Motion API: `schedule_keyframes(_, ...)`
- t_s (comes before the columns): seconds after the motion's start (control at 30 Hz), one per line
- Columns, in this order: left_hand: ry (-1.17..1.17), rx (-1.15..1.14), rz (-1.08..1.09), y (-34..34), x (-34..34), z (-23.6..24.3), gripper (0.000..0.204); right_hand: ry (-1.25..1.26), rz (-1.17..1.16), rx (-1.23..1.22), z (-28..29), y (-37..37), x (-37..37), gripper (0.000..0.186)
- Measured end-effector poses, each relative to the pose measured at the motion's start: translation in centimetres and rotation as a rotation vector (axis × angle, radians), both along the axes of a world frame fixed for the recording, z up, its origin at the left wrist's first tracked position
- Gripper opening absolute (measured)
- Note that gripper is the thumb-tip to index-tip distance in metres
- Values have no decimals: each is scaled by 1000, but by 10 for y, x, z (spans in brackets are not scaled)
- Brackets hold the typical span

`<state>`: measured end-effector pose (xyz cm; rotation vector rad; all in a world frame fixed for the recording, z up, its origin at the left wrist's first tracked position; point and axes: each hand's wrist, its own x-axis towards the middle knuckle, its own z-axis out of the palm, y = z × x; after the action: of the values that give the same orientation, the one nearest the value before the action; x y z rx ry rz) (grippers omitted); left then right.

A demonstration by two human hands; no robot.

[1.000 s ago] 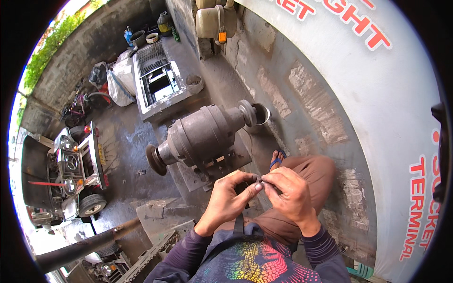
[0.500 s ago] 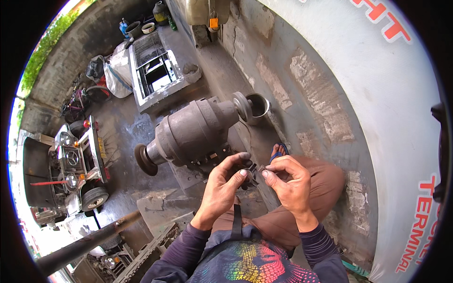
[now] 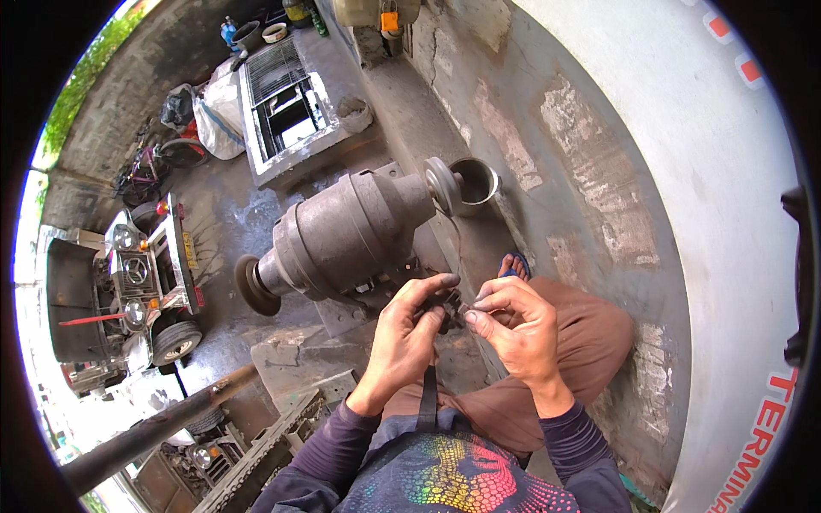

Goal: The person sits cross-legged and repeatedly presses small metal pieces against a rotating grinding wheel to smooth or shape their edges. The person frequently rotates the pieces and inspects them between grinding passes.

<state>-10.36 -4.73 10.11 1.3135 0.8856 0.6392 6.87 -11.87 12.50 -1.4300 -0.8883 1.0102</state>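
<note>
In front of my lap, my left hand (image 3: 402, 329) has its thumb and fingers closed around a small dark metal part (image 3: 449, 309), whose exact kind I cannot make out. My right hand (image 3: 520, 329) pinches a tiny piece between thumb and forefinger, right beside that part. The piece is too small to name. Just beyond my hands stands a heavy grey bench grinder (image 3: 346, 224). Its left wheel (image 3: 256, 286) is dark and brownish; the right wheel (image 3: 442, 185) is grey.
A round metal pot (image 3: 479, 184) stands behind the right wheel. My sandalled foot (image 3: 514, 266) rests near the wall (image 3: 590, 171). A metal frame with a grille (image 3: 282, 98) lies farther off. At the left are a vehicle front (image 3: 132, 274) and a dark pole (image 3: 162, 427).
My right fingertips have come slightly closer to my left ones and the dark part. The view has shifted a little; the grinder has stayed in place.
</note>
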Motion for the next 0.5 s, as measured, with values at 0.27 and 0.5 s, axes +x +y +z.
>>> schedule_keyframes(0.27,-13,-355,-164,8,-7,17,33,-333,84,19,-7,5,14,10)
schedule_keyframes(0.5,-791,145,-1270,11,-36,114,23,-165,-55,70,-37,9,32,12)
